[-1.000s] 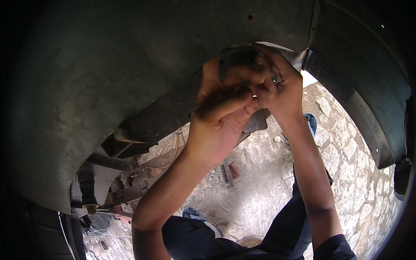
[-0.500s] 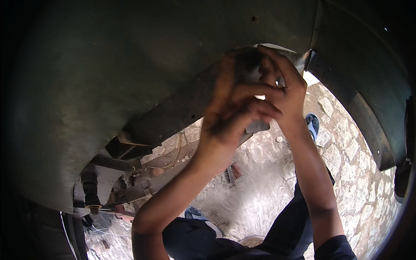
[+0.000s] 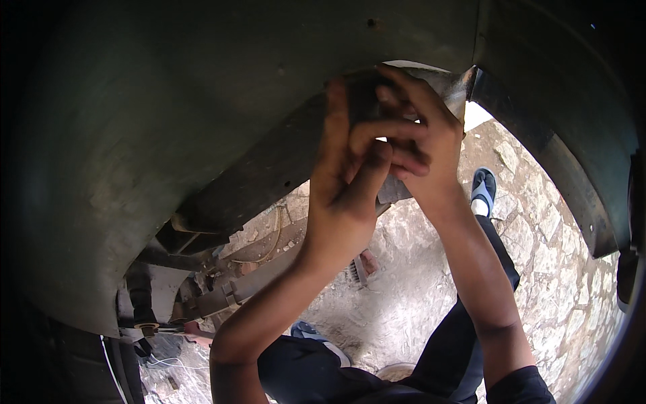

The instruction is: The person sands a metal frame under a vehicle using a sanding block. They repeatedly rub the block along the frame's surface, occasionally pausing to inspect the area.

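Both hands are raised close together under a large dark green curved metal panel (image 3: 168, 114), in front of a dark beam (image 3: 262, 165). My left hand (image 3: 344, 209) has its index finger pointing up and its thumb apart, while other fingers reach across to the right hand. My right hand (image 3: 437, 151) has its index finger stretched up to the panel's lower edge, with another finger bent below it. The fingers overlap and are partly blurred. No held object shows in either hand; anything small between them is hidden.
A curved dark flange (image 3: 579, 182) runs down the right. At lower left are a black cylindrical part (image 3: 140, 296), a metal rod (image 3: 249, 286) and white wire (image 3: 178, 363). A brush (image 3: 358, 271) lies on the stone-paved ground (image 3: 525, 249). A sandalled foot (image 3: 483, 185) stands at right.
The whole view has shifted slightly, so the panel edge and hands sit a little further left and higher. My left fingers are less blurred, and its thumb now points upward. Both hands stay together.
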Demonstrator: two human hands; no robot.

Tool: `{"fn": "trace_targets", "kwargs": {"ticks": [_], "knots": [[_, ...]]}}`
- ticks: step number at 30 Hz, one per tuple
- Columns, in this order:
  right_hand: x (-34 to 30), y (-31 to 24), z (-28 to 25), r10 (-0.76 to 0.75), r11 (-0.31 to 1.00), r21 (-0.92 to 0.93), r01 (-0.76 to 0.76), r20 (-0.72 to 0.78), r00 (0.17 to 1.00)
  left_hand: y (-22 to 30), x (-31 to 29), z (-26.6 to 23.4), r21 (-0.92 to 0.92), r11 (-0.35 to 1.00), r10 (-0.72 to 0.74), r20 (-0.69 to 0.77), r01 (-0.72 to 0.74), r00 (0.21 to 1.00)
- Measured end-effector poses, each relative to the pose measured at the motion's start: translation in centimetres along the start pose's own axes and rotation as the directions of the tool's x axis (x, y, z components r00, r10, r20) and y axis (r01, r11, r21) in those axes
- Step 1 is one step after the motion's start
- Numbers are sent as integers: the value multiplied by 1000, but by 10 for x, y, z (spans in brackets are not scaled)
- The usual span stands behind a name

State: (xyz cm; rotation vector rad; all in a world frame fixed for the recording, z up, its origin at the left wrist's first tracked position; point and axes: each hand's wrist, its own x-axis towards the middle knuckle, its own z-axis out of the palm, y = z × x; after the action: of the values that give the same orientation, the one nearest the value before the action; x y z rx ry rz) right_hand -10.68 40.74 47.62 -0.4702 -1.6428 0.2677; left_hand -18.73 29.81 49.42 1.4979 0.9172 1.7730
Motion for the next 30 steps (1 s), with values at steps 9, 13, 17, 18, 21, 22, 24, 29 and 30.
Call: {"fn": "trace_targets", "kwargs": {"ticks": [9,13,17,18,21,22,24,29,30], "knots": [[3,13,2,-103,982,154,107,-32,994,-12,3,-3,-106,994,-1,2,1,1000],[3,15,3,29,967,251,-38,39,999,-16,5,-12,-87,996,31,0,-31,1000],[3,15,6,130,910,386,-151,79,988,-16,4,-16,-110,993,34,-24,-37,999],[3,16,6,146,897,408,-169,87,985,-18,5,-16,-113,993,41,-30,-44,999],[3,16,2,150,904,388,-179,106,983,-23,6,-20,-115,991,66,-15,-67,998],[3,17,2,139,904,394,-169,104,985,-23,6,-22,-119,991,68,-6,-68,998],[3,20,2,123,901,406,-152,97,988,-21,6,-26,-122,990,68,13,-66,998],[3,23,2,30,945,321,-62,105,994,-15,2,-22,5,995,100,-4,-100,995],[5,23,1,7,957,287,-38,109,994,-15,1,-20,58,990,127,-16,-126,992]]}}
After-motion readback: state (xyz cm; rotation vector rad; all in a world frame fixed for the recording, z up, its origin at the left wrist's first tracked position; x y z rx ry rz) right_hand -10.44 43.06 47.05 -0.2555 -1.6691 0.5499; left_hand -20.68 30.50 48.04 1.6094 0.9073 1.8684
